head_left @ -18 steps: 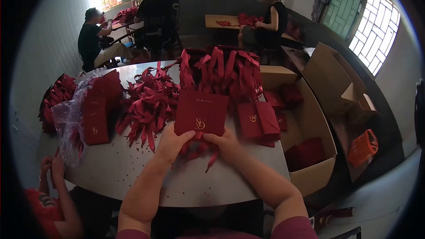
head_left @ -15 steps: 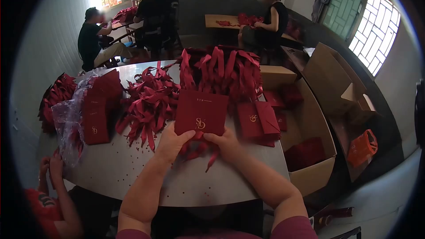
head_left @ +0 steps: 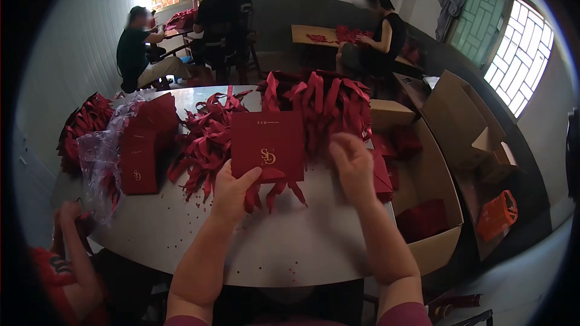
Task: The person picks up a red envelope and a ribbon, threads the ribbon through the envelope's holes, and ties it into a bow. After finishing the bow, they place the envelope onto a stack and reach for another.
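My left hand (head_left: 234, 182) grips the lower left edge of a dark red paper bag (head_left: 266, 142) with gold lettering, its thumb lying across the front. Red ribbon ends (head_left: 275, 196) hang below the bag onto the table. My right hand (head_left: 351, 160) is raised off the bag, slightly blurred, with its thumb apart from loosely bent fingers and nothing visible in it. Close to its right lie more red paper bags (head_left: 379, 172), partly hidden by the hand. Behind the held bag stands a big pile of bags with red ribbons (head_left: 317, 96) hanging down.
A loose ribbon heap (head_left: 211, 124), clear plastic wrap (head_left: 99, 154) and stacked bags (head_left: 139, 169) cover the table's left side. An open cardboard box (head_left: 444, 229) with red bags adjoins the right edge. A person in a red shirt (head_left: 66, 274) sits left; several people work behind.
My right hand has let go of the bag and moved right and up. The bag stays in my left hand. The whole view has shifted slightly.
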The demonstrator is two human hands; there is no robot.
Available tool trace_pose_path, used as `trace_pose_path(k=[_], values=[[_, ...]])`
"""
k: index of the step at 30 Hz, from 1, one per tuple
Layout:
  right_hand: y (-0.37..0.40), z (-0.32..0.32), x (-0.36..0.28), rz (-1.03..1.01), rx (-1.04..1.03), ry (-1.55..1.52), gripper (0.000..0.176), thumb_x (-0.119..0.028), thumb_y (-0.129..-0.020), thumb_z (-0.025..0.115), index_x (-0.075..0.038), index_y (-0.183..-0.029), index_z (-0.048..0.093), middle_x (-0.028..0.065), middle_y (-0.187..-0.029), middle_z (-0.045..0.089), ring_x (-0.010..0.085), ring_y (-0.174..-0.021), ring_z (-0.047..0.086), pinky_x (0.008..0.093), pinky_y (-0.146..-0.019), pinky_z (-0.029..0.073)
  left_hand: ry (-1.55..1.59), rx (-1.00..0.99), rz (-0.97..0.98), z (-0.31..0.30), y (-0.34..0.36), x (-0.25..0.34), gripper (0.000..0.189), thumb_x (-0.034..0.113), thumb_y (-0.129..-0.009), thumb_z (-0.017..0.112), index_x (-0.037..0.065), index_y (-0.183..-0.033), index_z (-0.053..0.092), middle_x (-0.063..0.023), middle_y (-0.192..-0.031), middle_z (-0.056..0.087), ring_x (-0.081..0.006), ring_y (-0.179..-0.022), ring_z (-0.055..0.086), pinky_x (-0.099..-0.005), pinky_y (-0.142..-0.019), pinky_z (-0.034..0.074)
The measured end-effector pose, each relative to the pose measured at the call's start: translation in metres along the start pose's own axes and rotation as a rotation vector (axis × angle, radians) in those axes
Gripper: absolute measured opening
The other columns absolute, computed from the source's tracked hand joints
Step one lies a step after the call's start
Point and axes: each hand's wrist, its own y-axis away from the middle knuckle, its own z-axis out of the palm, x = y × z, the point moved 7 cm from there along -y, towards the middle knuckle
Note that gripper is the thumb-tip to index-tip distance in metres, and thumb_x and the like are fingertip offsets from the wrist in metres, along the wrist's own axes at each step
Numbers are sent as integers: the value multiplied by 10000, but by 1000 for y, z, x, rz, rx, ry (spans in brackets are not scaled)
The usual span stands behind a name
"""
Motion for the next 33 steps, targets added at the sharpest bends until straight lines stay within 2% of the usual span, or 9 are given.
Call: trace_pose_path(k=[5, 8, 9, 11, 15, 23, 27, 31, 33], values=[[-123, -10, -69, -626, 106, 820, 308, -129, -855, 599, -36, -1146, 637, 132, -1149, 632, 309, -1061, 617, 368, -935, 488, 140, 13, 55, -14, -4, 8, 342, 0, -913, 619, -19, -1246, 541, -117, -1169, 656, -182, -1010, 663, -316, -909, 532], [-191, 2, -29, -643, -4, 965, 380, -191, -855, 553, -48, -1197, 635, 157, -1202, 637, 352, -1133, 597, 416, -986, 467, 164, 78, 60, -23, -5, 6, 302, 31, -903, 654, 12, -1195, 581, -77, -1069, 683, -115, -856, 653, -238, -740, 511], [-197, 8, -29, -651, -5, 959, 380, -191, -855, 553, -48, -1197, 635, 157, -1202, 637, 352, -1133, 597, 416, -986, 467, 163, 81, 69, -23, -4, 8, 302, 31, -903, 654, 12, -1195, 581, -77, -1069, 683, -115, -856, 653, -238, -740, 511], [-220, 14, -4, -317, -204, 1007, 408, -200, -850, 505, -100, -1220, 647, 158, -1184, 660, 345, -1126, 605, 438, -988, 471, 184, 140, 96, -22, -5, 15, 304, 37, -903, 658, 12, -1197, 583, -83, -1074, 682, -119, -871, 654, -241, -754, 516], [-218, 19, 11, -221, -315, 1053, 349, -207, -860, 499, -116, -1137, 689, 160, -1096, 690, 350, -1053, 634, 448, -927, 500, 181, 121, 84, -26, -5, 21, 305, 31, -916, 643, 2, -1210, 569, -93, -1100, 675, -142, -924, 662, -259, -805, 532], [-181, -20, -3, -549, -60, 948, 250, -101, -893, 493, -67, -1021, 705, 170, -1008, 693, 368, -944, 654, 456, -818, 524, 281, 148, 202, -1, -14, 91, 343, 166, -1015, 513, -11, -1308, 498, -145, -1191, 634, -231, -1036, 667, -345, -865, 585], [-165, -24, 11, -631, -107, 851, 230, -86, -880, 517, -48, -1011, 702, 169, -972, 691, 366, -920, 651, 457, -807, 521, 134, 10, 275, 38, -83, 130, 399, 171, -997, 556, -6, -1337, 447, -144, -1176, 626, -208, -1023, 657, -320, -823, 578], [-150, -22, 25, -599, -199, 889, 212, -95, -877, 540, -57, -1003, 706, 153, -920, 678, 366, -882, 644, 460, -797, 516, -53, 136, 417, 83, -159, 126, 451, 170, -966, 587, 8, -1358, 434, -152, -1092, 642, -155, -965, 631, -292, -829, 531], [-144, -22, 27, -576, -208, 890, 208, -96, -876, 544, -59, -1000, 707, 146, -903, 672, 364, -873, 642, 461, -793, 515, -302, 224, 522, 80, -207, 101, 492, 191, -924, 610, 10, -1355, 455, -193, -1155, 645, -243, -1017, 651, -335, -884, 515]])
